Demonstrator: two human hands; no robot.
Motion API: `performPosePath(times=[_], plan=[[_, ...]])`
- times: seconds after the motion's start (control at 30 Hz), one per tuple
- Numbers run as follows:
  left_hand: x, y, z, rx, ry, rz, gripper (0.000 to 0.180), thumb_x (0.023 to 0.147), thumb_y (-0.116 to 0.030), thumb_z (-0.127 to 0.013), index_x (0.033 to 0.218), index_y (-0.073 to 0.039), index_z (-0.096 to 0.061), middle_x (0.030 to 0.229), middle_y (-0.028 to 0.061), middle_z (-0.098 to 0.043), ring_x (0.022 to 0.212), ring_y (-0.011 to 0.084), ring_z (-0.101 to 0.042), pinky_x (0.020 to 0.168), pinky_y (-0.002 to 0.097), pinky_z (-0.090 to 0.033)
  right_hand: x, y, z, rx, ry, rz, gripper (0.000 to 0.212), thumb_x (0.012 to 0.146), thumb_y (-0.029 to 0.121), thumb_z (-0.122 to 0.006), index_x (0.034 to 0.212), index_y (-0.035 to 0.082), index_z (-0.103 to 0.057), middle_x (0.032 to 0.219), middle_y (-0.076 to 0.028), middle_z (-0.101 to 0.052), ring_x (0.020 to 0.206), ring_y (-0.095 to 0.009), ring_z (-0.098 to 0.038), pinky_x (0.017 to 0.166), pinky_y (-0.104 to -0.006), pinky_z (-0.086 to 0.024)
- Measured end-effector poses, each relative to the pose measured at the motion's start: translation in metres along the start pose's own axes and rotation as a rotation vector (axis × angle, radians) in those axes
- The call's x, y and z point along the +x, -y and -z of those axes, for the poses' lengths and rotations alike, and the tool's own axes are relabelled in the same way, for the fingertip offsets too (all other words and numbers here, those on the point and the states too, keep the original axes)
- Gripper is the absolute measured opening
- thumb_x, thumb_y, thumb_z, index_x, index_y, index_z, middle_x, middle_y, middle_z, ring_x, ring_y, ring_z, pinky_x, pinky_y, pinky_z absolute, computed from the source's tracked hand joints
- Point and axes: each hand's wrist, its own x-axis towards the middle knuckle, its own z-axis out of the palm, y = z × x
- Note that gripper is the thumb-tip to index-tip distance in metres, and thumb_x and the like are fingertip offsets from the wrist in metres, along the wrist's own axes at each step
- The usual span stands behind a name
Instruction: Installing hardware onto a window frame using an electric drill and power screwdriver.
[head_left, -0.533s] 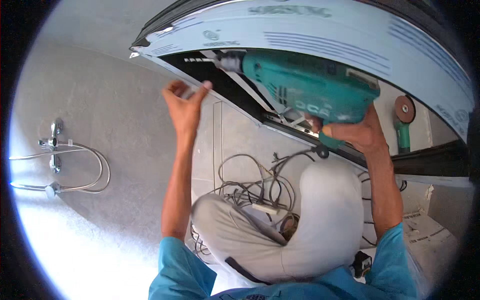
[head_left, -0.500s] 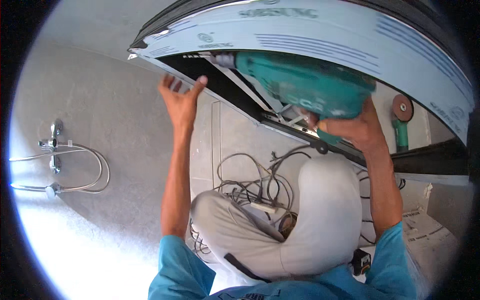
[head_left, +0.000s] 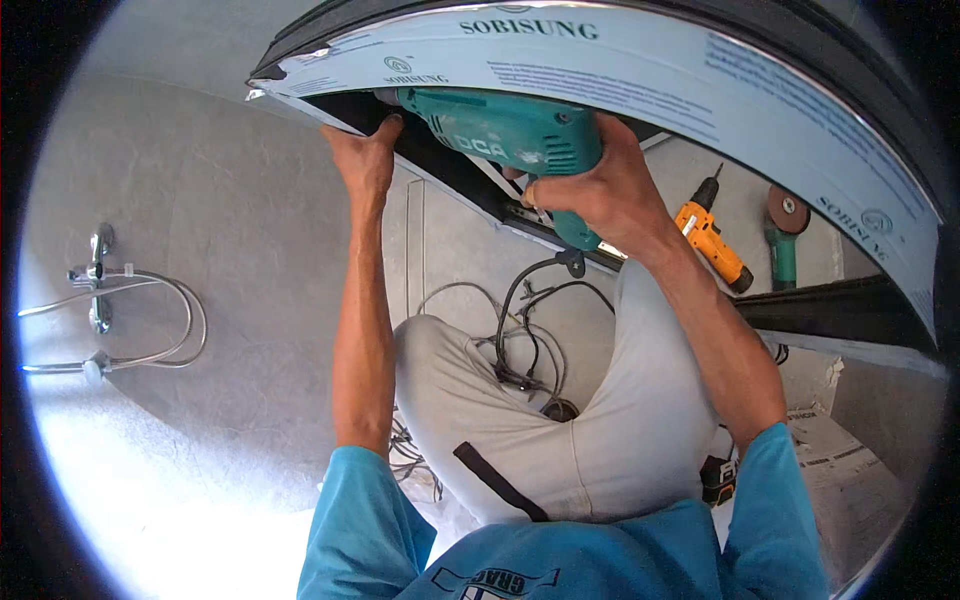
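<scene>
A green corded power drill (head_left: 510, 132) lies level inside the dark frame, held by its handle in my right hand (head_left: 605, 190). Its front end points left into the frame's upper left corner, where the tip is hidden. My left hand (head_left: 362, 160) is at the left edge of that frame, thumb inside and fingers going behind the edge, so it grips the frame close to the drill's nose. Pale blue printed protective film (head_left: 620, 70) covers the broad curved face of the black-edged frame (head_left: 860, 315) above both hands.
An orange cordless drill (head_left: 712, 242) and a green angle grinder (head_left: 785, 235) lie beyond the frame's opening. Tangled black cables (head_left: 530, 350) run over the floor by my legs. On the left wall hangs a shower mixer (head_left: 100, 275) with a looped hose. A cardboard box (head_left: 835, 470) stands at right.
The drill has moved left and slightly up, its nose now in the frame's corner. My left hand has closed onto the frame edge. The orange drill has come into sight.
</scene>
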Motion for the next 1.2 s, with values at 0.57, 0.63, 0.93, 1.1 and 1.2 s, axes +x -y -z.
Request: performPosePath(times=[0.57, 0.63, 0.93, 1.1, 1.2], plan=[[0.000, 0.003, -0.003, -0.049, 0.039, -0.043, 0.064, 0.066, -0.009, -0.072, 0.118, 0.005, -0.038, 0.112, 0.0175, -0.049, 0.103, 0.0279, -0.049, 0.094, 0.0344, -0.036, 0.000, -0.013, -0.002, 0.008, -0.008, 0.075, 0.046, 0.059, 0.002, -0.064, 0.105, 0.001, -0.056, 0.090, -0.011, -0.065, 0.082, -0.018, -0.063, 0.078, -0.0297, -0.050], [0.000, -0.003, -0.003, -0.037, 0.050, -0.022, 0.063, 0.066, -0.009, -0.072, 0.118, 0.005, -0.038, 0.112, 0.0175, -0.049, 0.103, 0.0277, -0.049, 0.094, 0.0343, -0.036, 0.000, -0.015, -0.003, -0.044, -0.046, 0.089, 0.046, 0.059, 0.002, -0.064, 0.104, 0.001, -0.055, 0.089, -0.010, -0.065, 0.082, -0.017, -0.063, 0.077, -0.0294, -0.049], [-0.001, 0.002, -0.004, -0.022, 0.028, -0.026, 0.060, 0.065, -0.013, -0.073, 0.112, 0.005, -0.041, 0.106, 0.0181, -0.053, 0.096, 0.0266, -0.054, 0.087, 0.0342, -0.042, 0.004, -0.012, -0.009, -0.067, -0.098, 0.154, 0.044, 0.060, 0.004, -0.064, 0.102, 0.001, -0.055, 0.085, -0.008, -0.065, 0.078, -0.017, -0.062, 0.073, -0.0289, -0.049], [0.000, 0.010, -0.004, -0.084, 0.034, -0.021, 0.062, 0.065, -0.018, -0.074, 0.110, 0.007, -0.040, 0.100, 0.0192, -0.056, 0.091, 0.0274, -0.056, 0.084, 0.0347, -0.044, 0.004, -0.008, -0.006, -0.029, -0.040, 0.114, 0.042, 0.059, 0.003, -0.064, 0.100, 0.000, -0.056, 0.086, -0.008, -0.065, 0.078, -0.017, -0.062, 0.073, -0.0292, -0.049], [0.005, 0.020, -0.004, -0.042, 0.007, -0.025, 0.063, 0.064, -0.020, -0.074, 0.110, 0.007, -0.040, 0.101, 0.0215, -0.055, 0.092, 0.0283, -0.056, 0.085, 0.0348, -0.043, 0.006, -0.006, -0.004, -0.094, -0.017, 0.124, 0.042, 0.059, 0.003, -0.065, 0.100, 0.000, -0.056, 0.086, -0.008, -0.065, 0.078, -0.017, -0.062, 0.072, -0.0293, -0.049]])
